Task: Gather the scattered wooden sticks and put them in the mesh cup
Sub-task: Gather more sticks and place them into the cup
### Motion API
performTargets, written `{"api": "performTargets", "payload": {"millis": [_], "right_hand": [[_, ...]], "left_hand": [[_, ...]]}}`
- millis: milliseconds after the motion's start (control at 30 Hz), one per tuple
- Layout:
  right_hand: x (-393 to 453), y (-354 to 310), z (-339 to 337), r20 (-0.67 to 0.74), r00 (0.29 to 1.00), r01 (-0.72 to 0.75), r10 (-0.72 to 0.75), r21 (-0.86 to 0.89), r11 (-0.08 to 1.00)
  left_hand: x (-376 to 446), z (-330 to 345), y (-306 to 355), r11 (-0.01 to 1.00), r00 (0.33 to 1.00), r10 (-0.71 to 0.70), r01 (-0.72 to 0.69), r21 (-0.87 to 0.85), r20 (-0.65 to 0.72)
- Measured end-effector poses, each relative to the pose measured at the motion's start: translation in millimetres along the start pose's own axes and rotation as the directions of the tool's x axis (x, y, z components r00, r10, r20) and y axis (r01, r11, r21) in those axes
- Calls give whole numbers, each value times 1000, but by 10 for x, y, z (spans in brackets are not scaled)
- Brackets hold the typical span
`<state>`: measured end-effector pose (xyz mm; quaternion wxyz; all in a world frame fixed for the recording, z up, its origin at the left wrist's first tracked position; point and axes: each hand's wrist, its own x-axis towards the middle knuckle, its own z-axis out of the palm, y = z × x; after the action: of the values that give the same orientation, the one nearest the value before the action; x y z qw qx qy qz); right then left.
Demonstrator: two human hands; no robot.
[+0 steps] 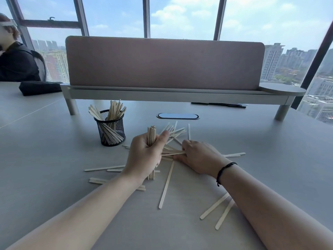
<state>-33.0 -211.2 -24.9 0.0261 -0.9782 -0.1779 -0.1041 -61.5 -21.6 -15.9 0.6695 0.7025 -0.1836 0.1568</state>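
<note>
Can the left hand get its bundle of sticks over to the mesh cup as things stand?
Probably yes. The left hand holds its bundle upright just right of the mesh cup, with bare table between. Sticks already in the cup crowd its mouth, though.

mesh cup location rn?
Head view, left of centre: the mesh cup stands upright on the table, just beyond and left of the left hand, already holding sticks.

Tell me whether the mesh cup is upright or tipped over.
Upright. The mesh cup stands on its base on the table, its open rim facing up, with wooden sticks poking out the top.
</note>
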Motion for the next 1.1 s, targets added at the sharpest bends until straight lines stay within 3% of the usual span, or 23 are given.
{"api": "performTargets", "payload": {"millis": [367,1100], "right_hand": [[5,-97,-5,-41,998,46,-51,-117,992],[38,-16,43,4,997,82,-82,-99,992]], "left_hand": [[5,3,30,984,990,-134,129,-120,-38],[-31,20,44,983,989,-147,146,-114,3]]}}
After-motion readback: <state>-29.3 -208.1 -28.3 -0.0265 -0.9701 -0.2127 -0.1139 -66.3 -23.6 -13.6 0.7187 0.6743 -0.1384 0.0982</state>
